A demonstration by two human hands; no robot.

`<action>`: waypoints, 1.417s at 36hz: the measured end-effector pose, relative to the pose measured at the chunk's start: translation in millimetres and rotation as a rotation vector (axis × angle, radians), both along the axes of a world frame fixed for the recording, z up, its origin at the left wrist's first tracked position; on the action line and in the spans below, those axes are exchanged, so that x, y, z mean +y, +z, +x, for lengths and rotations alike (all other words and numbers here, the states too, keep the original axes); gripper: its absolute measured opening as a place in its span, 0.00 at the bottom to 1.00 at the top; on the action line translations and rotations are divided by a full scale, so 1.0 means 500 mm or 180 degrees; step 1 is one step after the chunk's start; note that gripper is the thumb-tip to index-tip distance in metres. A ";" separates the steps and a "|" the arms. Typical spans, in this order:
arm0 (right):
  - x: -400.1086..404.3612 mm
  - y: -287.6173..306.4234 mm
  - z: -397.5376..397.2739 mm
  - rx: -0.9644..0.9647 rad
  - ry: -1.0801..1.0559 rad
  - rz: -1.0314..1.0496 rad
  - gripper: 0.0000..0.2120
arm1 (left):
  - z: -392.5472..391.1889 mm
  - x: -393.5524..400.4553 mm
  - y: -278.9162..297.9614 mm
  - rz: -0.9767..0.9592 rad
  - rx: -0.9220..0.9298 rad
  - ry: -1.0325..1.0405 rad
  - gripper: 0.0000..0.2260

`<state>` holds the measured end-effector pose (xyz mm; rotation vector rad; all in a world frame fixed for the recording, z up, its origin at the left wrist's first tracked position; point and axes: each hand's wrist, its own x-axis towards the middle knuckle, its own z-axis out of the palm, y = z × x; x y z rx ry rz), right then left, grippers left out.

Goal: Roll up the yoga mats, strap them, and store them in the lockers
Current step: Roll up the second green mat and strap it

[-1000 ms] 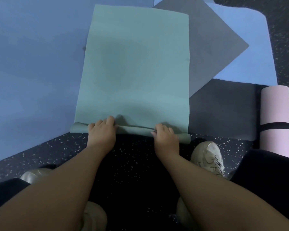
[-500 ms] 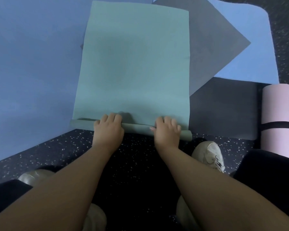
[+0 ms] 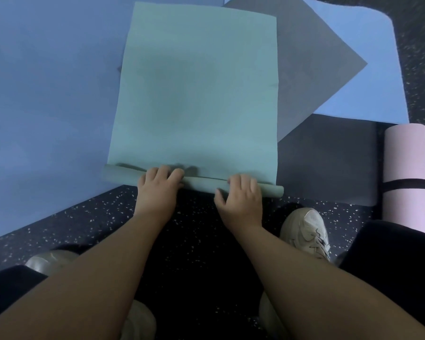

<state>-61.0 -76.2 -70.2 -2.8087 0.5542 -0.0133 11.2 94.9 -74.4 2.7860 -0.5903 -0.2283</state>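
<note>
A teal yoga mat (image 3: 196, 94) lies flat on the floor ahead of me, its near end turned into a thin roll (image 3: 201, 181). My left hand (image 3: 158, 190) rests on top of the roll left of centre, fingers curled over it. My right hand (image 3: 241, 195) lies on the roll near its right end, fingers curved over the top, thumb out to the left. A pink mat (image 3: 405, 175), rolled and bound with a black strap (image 3: 406, 185), lies at the right edge.
Flat mats overlap under the teal one: a large blue mat (image 3: 47, 106) at left, a grey mat (image 3: 312, 65), a light blue mat (image 3: 363, 77) and a dark grey mat (image 3: 326, 163) at right. My beige shoes (image 3: 304, 231) stand on the speckled dark floor (image 3: 84, 217).
Both hands have pushed the rolled end forward, away from me. The roll has grown slightly thicker and tidier, and the flat part of the teal mat is a little shorter.
</note>
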 end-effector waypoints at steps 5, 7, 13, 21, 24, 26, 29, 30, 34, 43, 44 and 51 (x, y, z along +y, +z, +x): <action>-0.022 -0.023 0.001 -0.0122 0.0310 -0.0119 0.11 | 0.027 -0.013 0.000 0.0011 0.0121 0.0078 0.11; -0.029 -0.021 0.012 -0.0170 0.0330 -0.0033 0.06 | 0.032 -0.015 -0.004 0.0037 0.0092 0.0090 0.11; -0.044 -0.005 0.030 -0.0284 0.0404 0.0172 0.13 | 0.027 -0.015 -0.002 -0.0466 -0.0423 -0.0117 0.19; -0.043 -0.012 0.040 0.0234 0.0285 -0.0017 0.09 | 0.006 0.002 -0.013 -0.0174 -0.0649 -0.0356 0.20; -0.040 -0.007 0.049 0.0392 0.0209 -0.0075 0.14 | 0.011 0.001 -0.012 -0.0049 -0.0457 -0.0448 0.23; -0.041 -0.009 0.052 0.0392 0.0139 -0.0095 0.16 | 0.020 -0.001 -0.009 -0.0001 -0.0376 -0.0489 0.23; -0.030 -0.009 0.061 0.0470 -0.0032 -0.0192 0.14 | 0.037 -0.004 -0.003 0.0010 -0.0274 -0.0519 0.23; -0.024 -0.008 0.065 0.0327 -0.0120 -0.0236 0.14 | 0.043 -0.005 -0.001 0.0012 -0.0230 -0.0529 0.22; -0.011 -0.006 0.073 -0.0118 -0.0189 -0.0355 0.12 | 0.061 -0.012 -0.001 -0.0023 -0.0179 -0.0518 0.19; -0.015 -0.009 0.063 -0.0008 0.0169 -0.0016 0.19 | 0.088 -0.025 0.003 -0.0018 -0.0076 -0.0398 0.12; -0.018 -0.009 0.066 -0.0007 0.0175 -0.0016 0.19 | 0.090 -0.026 0.003 -0.0019 -0.0090 -0.0396 0.11; -0.042 -0.016 0.076 -0.0163 0.0350 -0.0092 0.11 | 0.086 -0.031 0.006 -0.0032 -0.0048 -0.0192 0.12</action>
